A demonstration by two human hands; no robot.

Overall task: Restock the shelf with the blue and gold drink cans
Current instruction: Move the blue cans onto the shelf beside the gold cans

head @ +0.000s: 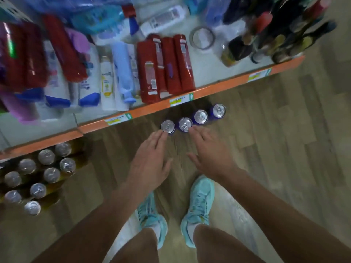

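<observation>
Several blue drink cans (185,124) stand upright in a diagonal row on the wooden floor, just below the orange shelf edge (148,110). Several gold cans (51,175) stand in a cluster on the floor at the lower left. My left hand (152,158) reaches down with fingers spread, its fingertips at the leftmost blue can (167,127). My right hand (209,150) is also spread, fingertips touching the second blue can. Neither hand holds anything.
The shelf above holds lying red bottles (165,67), white and blue bottles (106,80) and dark bottles (281,35) at the right. My feet in turquoise shoes (197,205) stand on the wooden floor (266,139) behind the cans.
</observation>
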